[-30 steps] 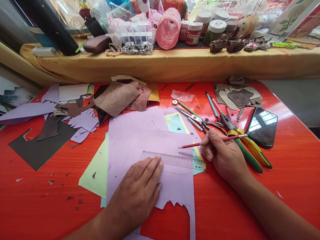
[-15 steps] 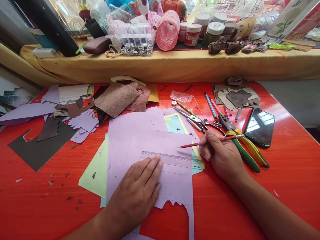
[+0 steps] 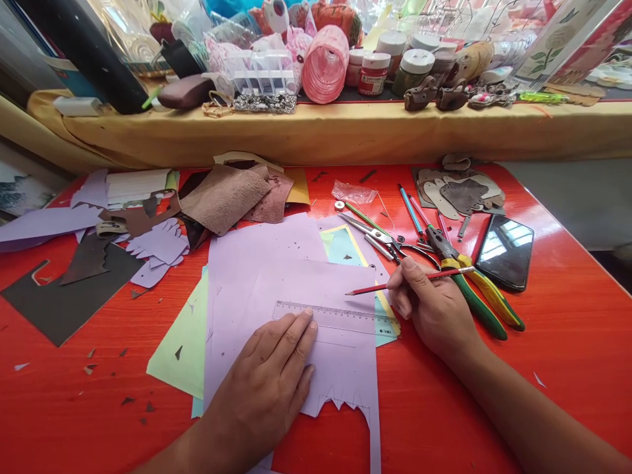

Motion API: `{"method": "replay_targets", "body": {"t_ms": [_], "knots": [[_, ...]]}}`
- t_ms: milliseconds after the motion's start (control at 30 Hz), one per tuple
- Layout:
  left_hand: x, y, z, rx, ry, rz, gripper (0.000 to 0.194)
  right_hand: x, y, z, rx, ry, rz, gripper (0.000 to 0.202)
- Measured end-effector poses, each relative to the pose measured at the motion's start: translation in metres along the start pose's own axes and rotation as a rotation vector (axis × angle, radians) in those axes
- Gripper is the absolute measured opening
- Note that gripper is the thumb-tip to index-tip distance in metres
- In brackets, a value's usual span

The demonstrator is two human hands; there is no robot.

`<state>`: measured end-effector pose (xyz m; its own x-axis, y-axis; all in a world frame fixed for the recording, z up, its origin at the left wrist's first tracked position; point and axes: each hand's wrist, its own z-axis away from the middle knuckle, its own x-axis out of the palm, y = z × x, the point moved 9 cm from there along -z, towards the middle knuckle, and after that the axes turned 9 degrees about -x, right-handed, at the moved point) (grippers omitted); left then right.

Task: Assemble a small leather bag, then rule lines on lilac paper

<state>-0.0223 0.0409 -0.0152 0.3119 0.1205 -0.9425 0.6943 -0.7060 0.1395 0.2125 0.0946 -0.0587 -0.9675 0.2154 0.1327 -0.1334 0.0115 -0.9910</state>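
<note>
My left hand (image 3: 274,375) lies flat, fingers stretched out, its fingertips pressing on a clear ruler (image 3: 340,316). Beneath the ruler is a sheet of purple paper (image 3: 296,283) with a jagged cut along its lower edge and a thin drawn line below the ruler. In my right hand (image 3: 434,303) is a red pencil (image 3: 378,288), gripped between thumb and fingers, its tip pointing left just over the paper above the ruler. Whether the tip touches the paper I cannot tell. Green paper (image 3: 180,349) and blue paper (image 3: 343,245) stick out from under the purple sheets.
Scissors (image 3: 368,230), pliers (image 3: 469,283) and a phone (image 3: 506,251) lie right of the paper. Brown leather pieces (image 3: 224,197) and purple cutouts (image 3: 160,243) are at the left and back. Jars (image 3: 374,74) crowd the cloth-covered ledge (image 3: 306,135) behind the red table (image 3: 553,316).
The whole view has shifted slightly, so the table and things appear a little further left. Both hands, the ruler and the pencil keep nearly the same places on the paper.
</note>
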Motion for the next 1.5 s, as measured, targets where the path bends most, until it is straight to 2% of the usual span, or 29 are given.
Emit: {"method": "replay_targets", "body": {"t_ms": [1500], "knots": [[0.0004, -0.0001, 0.0000, 0.000, -0.010, 0.006, 0.042, -0.0002, 0.0006, 0.0012, 0.001, -0.017, 0.052, 0.049]]}}
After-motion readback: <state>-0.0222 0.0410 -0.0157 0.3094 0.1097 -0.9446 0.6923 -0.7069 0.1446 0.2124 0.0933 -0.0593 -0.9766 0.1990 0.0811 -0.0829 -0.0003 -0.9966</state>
